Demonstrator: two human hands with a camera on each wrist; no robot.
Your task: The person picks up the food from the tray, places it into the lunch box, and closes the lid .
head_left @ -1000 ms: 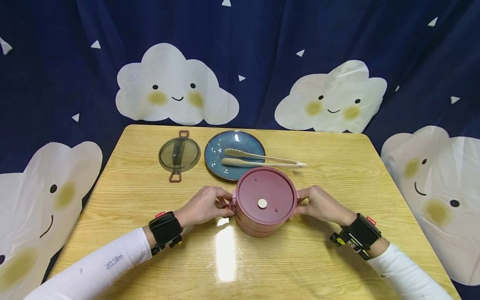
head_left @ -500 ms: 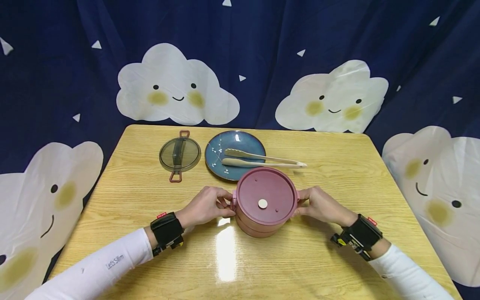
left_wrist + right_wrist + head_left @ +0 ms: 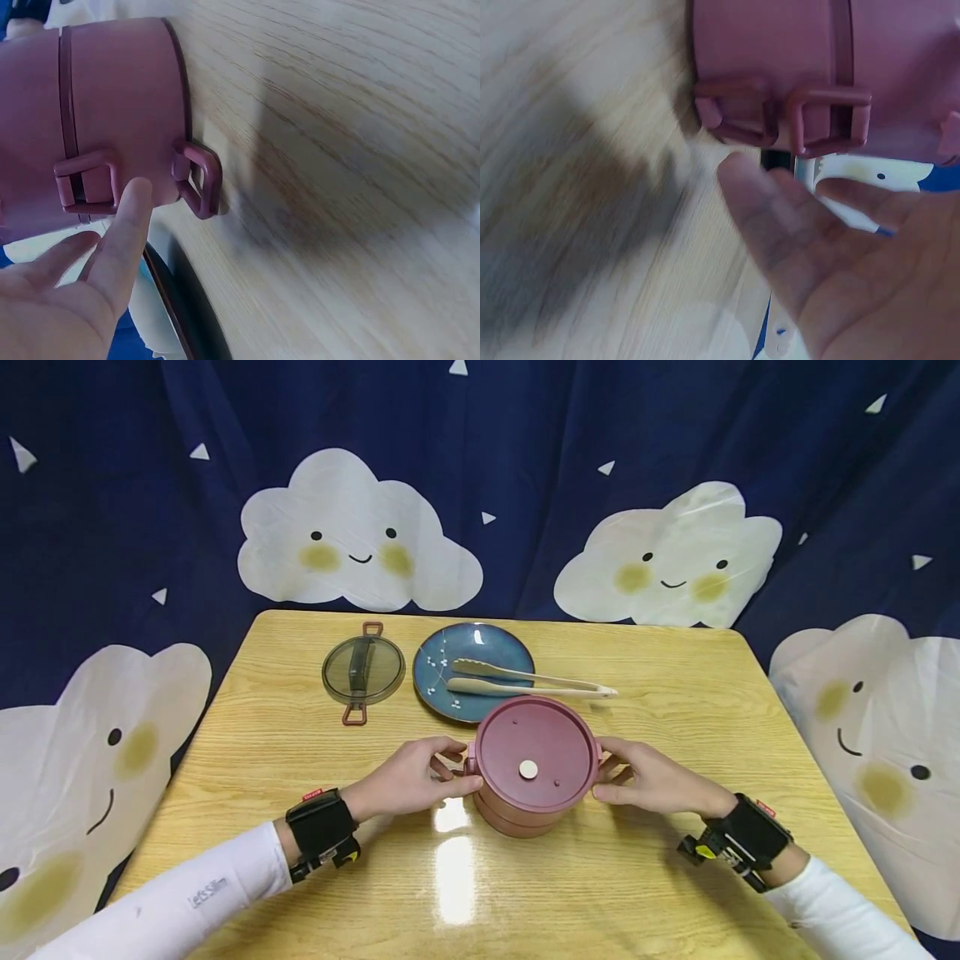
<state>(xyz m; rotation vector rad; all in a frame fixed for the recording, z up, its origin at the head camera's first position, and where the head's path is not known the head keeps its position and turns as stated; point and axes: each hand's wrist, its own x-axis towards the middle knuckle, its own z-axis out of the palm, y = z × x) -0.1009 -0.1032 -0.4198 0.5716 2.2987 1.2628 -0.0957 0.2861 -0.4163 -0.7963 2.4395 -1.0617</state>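
Observation:
A dusky-red lidded pot (image 3: 536, 752) with a cream knob stands upright on the wooden table, and a seam rings its side. Two loop handles, an upper handle (image 3: 88, 178) and a lower handle (image 3: 201, 180), stick out on its left. My left hand (image 3: 412, 777) is beside them with fingers spread, the foremost fingertip at the pot's wall; contact cannot be told. On the other side, my right hand (image 3: 652, 775) is relaxed, its fingers (image 3: 754, 195) apart from the right handles (image 3: 829, 124) in the right wrist view.
Behind the pot lies a blue plate (image 3: 435, 689) with beige tongs (image 3: 562, 685) across it, their end jutting past the rim. A glass lid (image 3: 378, 672) with red-brown handles lies at the back left. A dark curtain (image 3: 517, 568) hangs behind the table (image 3: 675, 677).
Both hands have loosened from the pot's handles and their fingers have spread. My right hand has drawn slightly outward. The pot stays in place on the table; the head view has shifted slightly.

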